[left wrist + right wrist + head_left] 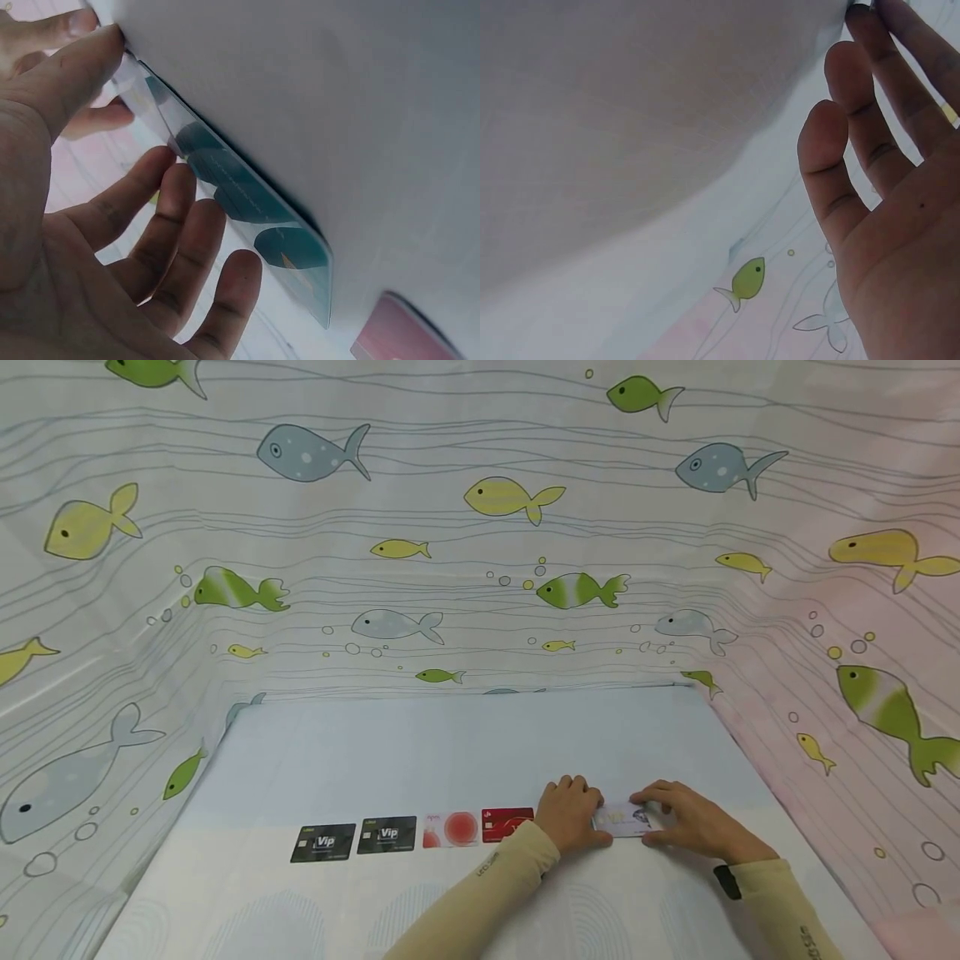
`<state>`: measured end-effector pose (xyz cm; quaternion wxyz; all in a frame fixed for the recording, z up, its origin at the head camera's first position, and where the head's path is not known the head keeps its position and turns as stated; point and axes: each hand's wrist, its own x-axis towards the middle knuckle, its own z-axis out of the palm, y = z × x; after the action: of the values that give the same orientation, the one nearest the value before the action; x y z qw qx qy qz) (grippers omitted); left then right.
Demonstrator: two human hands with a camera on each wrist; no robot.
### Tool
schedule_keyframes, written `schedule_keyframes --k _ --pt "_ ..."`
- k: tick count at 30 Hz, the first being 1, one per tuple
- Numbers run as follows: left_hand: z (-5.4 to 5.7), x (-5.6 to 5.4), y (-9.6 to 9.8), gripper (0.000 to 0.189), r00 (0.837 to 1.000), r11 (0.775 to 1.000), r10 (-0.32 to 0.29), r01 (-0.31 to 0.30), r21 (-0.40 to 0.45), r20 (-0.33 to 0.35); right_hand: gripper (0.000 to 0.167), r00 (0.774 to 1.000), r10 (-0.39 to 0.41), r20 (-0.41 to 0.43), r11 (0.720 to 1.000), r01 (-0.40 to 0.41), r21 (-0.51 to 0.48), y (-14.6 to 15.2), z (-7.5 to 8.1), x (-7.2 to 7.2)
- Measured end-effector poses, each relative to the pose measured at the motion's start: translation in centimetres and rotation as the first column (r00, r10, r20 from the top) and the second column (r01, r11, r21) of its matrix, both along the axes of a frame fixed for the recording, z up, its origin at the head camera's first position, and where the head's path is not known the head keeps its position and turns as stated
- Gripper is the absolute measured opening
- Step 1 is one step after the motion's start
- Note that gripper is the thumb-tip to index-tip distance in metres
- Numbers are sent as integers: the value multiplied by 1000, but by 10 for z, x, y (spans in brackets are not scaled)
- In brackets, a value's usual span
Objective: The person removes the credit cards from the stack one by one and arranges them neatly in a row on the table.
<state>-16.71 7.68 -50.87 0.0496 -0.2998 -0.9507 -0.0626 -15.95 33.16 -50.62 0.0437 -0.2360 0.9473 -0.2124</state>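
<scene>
A pale lilac plastic card (618, 820) lies flat at the right end of a row of cards. My left hand (572, 814) has its thumb and index fingertips at the card's left corners. My right hand (690, 821) holds the other end, index finger at the far edge and thumb at the near one. Under the left palm lies a teal-patterned card (240, 191), which the head view hides; the other left fingers rest along its far edge. In the right wrist view the remaining right fingers extend beside the table, and the lilac card is out of sight.
Left of my hands lie a red card (498, 822), partly behind my left wrist, a pink card with a red circle (450, 829), and two black Vip cards (386, 835). Fish-printed cloth (465, 568) rises around the white table (465, 743) behind and at both sides.
</scene>
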Motion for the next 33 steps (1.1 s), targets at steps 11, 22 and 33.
schedule_keyframes --k 11,22,33 --pt "-8 -1 3 52 1000 1000 -3 3 10 -6 60 1000 -3 -12 1000 3 -19 1 -2 3" --pt "8 -12 -7 54 999 999 -5 3 51 48 42 990 -98 -105 987 83 -138 -30 12 -5" --pt "33 -29 -70 60 996 986 92 -91 138 1 60 927 -269 -260 962 245 -122 -69 29 -16"
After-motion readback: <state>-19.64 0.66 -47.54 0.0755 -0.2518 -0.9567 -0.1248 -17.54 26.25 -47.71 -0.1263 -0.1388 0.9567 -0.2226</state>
